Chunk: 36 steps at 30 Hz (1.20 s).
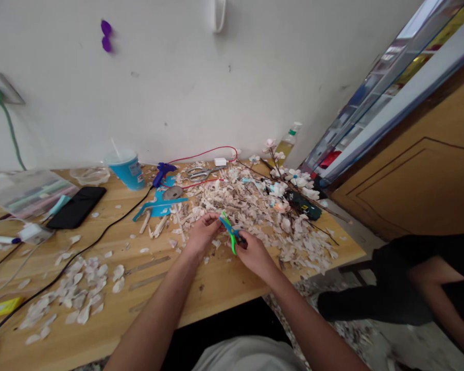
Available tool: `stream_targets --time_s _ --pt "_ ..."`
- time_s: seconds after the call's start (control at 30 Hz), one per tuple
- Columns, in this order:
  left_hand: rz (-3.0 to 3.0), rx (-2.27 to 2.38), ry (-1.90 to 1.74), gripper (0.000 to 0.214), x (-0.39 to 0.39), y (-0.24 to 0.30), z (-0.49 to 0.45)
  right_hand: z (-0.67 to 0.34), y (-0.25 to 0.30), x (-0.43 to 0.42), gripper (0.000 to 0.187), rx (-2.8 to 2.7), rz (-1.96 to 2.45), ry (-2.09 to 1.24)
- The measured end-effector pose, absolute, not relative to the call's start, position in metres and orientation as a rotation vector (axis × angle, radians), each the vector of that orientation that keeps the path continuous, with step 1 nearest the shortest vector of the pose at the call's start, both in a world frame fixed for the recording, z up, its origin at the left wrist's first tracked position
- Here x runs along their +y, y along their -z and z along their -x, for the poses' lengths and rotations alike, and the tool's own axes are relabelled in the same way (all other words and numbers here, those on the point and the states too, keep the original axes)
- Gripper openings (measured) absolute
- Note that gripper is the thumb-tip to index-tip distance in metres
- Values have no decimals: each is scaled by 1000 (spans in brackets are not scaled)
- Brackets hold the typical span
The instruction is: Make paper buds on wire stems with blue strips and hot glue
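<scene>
My right hand [256, 256] grips a small pair of scissors [233, 238] with bright green and blue parts, its fingers at the handles. The blades point up and left, toward my left hand [204, 233]. That hand's fingers are pinched together close to the blade tips; whatever is between them is too small or hidden to make out. Both hands are above the near edge of a wide heap of pale, dry petal-like pieces [235, 196]. Branches with white flowers [293, 178] lie across the heap's right side.
A blue cup [126, 169], a purple glue gun [162, 174] and metal scissors [203, 173] stand or lie near the wall. Left are a black phone [77, 207], a cable and loose petals [79, 288]. A bottle [289, 144] stands behind the flowers. Another person's arm [440, 278] shows at right.
</scene>
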<state>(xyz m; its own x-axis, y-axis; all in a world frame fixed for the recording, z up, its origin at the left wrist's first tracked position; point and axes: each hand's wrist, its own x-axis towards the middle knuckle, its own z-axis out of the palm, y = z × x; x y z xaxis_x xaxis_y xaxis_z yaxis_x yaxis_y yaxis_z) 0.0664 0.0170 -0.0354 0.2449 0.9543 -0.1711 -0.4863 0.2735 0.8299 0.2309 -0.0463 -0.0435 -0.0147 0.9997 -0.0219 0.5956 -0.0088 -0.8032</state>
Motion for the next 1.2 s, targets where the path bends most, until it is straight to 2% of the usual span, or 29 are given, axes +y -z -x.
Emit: stream_targets --time_s 0.57,0.9,1.2 --pt "-680 752 -1054 42 20 35 -57 -232 48 -40 10 -1693 1682 -772" --pt "-730 822 -1090 36 21 39 -60 -230 41 -42 3 -1713 1660 -870" --pt "-618 779 -1055 43 17 34 -60 -238 52 -42 10 -1757 1690 -755"
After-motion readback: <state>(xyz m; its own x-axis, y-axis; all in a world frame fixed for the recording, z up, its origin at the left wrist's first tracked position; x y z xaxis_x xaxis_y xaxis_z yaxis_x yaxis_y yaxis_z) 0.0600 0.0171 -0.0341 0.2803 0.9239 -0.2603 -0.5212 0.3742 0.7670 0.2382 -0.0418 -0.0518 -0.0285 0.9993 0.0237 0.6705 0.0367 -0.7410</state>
